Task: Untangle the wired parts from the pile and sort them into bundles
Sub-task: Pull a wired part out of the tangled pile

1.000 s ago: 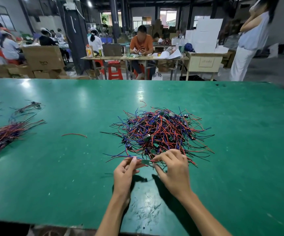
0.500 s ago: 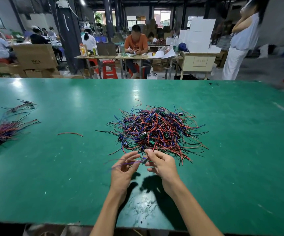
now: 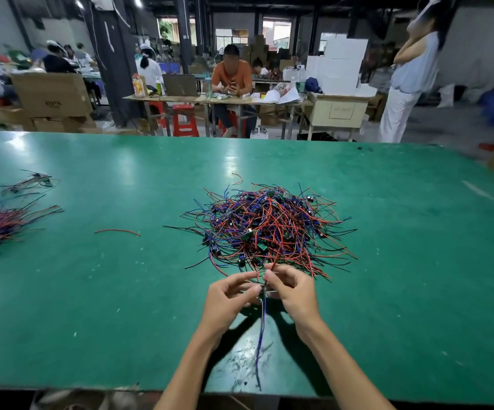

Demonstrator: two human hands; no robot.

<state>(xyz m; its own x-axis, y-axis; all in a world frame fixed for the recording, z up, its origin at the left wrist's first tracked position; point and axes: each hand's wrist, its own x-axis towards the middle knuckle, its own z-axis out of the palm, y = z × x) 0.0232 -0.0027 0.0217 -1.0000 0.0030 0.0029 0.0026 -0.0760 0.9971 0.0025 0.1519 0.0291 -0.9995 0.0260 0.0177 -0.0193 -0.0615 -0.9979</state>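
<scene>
Hands meet just in front of the near edge of the tangled pile of red, blue and black wired parts (image 3: pixel 269 229), which lies at the centre of the green tabletop (image 3: pixel 388 261). The left hand (image 3: pixel 228 300) has its fingers curled, with thumb and forefinger pinching a small wired part with blue leads (image 3: pixel 263 315) at its upper end. The right hand (image 3: pixel 291 291) has its fingers curled as well and pinches the same part from the opposite side, fingertips nearly touching those of the left hand. The blue leads hang straight down between the two wrists toward the near edge of the tabletop. A thin red wire runs from the pinch point up into the pile.

A sorted bundle of red and dark wires (image 3: pixel 0 226) lies at the far left of the tabletop, well apart from the pile and cut off by the frame edge. A smaller loose group of dark wired parts (image 3: pixel 26 183) lies beyond it. A single loose red wire (image 3: pixel 117 231) lies between the bundle and the pile.

The component at the pinch point is largely hidden by the fingertips and cannot be made out. Individual parts inside the pile are too small and too overlapped to separate. Both forearms are cut off at the lower frame edge.
</scene>
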